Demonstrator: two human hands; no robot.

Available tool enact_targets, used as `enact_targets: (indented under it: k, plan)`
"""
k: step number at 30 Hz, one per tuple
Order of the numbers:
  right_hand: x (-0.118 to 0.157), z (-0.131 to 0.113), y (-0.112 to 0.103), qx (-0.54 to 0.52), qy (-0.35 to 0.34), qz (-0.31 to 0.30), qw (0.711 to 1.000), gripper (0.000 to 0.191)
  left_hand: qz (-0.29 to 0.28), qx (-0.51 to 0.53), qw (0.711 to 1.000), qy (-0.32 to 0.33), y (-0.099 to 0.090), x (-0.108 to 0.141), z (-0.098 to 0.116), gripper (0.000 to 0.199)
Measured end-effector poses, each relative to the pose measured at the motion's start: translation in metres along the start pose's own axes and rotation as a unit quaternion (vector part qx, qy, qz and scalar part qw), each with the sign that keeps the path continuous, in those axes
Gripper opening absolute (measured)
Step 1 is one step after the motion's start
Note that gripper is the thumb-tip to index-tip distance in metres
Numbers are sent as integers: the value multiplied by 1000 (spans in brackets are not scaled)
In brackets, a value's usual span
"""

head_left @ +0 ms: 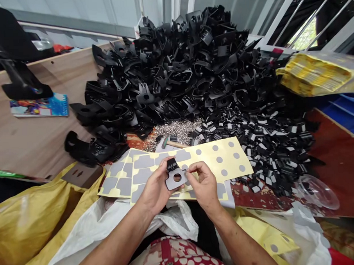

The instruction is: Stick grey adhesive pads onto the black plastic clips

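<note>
My left hand (156, 188) is closed around a black plastic clip part (171, 164) whose flat grey face (171, 183), with a round hole in it, is turned up. At the right edge of that face, my right hand (205, 186) pinches with thumb and forefinger; whatever lies between the fingertips is too small to make out. Below both hands lie yellow backing sheets (245, 160) with grey stickers, some shaped like the part's face and some round like the sticker (219, 160). A small hammer (177, 144) with a wooden handle rests just beyond the sheets.
A tall heap of black plastic parts (180, 73) fills the back. Small metal pieces (179, 130) and small black clips with grey pads (271, 144) lie before it. A clear plastic bowl (319, 192) is at right, yellow sacks (36, 216) at left, a yellow bundle (318, 73) at upper right.
</note>
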State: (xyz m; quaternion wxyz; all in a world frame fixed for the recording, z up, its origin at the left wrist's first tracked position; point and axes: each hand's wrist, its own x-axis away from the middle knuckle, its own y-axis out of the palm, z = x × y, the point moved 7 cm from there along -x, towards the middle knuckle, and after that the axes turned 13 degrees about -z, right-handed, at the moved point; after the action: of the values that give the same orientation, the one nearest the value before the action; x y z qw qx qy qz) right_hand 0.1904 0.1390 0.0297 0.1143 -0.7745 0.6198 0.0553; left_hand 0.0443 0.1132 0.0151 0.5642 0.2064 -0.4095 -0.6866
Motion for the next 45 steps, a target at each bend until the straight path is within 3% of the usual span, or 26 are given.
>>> enact_targets:
  k: [10,17,24,28,30,32,34,35,37,39,40,41,42,45]
  plan:
    - [4,-3,2,48,-15,5,999,9,-6,12,1000,3,0,0,-1,36]
    - [9,-16,8,161,-65,-8,985,13,2,-51,998,21,0,5,-5,57]
    - [23,-30,29,352,-185,-42,917,31,130,-204,958,153,-18,5,-5,50]
    - [27,-45,32,475,-223,-33,851,39,133,-190,964,132,-26,9,-9,51]
    - [21,-50,26,467,-184,-30,864,48,105,-172,974,104,-28,14,-11,53]
    - [13,-45,23,373,-119,-98,915,46,54,-219,969,102,-29,23,-4,49]
    - [7,-35,27,259,-55,-199,943,32,-37,-373,918,132,-25,37,6,38]
    - [4,-32,30,233,-37,-238,942,28,-93,-475,863,145,-23,46,8,35]
    - [-4,-31,35,259,-35,-279,924,25,-166,-666,714,133,-29,64,-1,42]
    - [-16,-37,45,315,-61,-304,897,21,-161,-785,594,70,-54,77,-15,53]
    - [-24,-41,53,328,-73,-320,886,20,-132,-815,563,33,-71,82,-20,56]
    - [-32,-45,63,329,-83,-335,879,18,-94,-827,554,-6,-89,87,-22,59]
    - [-41,-49,76,325,-90,-349,874,17,-52,-822,565,-42,-106,91,-24,61]
    - [-75,-53,123,361,-94,-370,851,16,61,-754,644,-116,-149,106,-27,65]
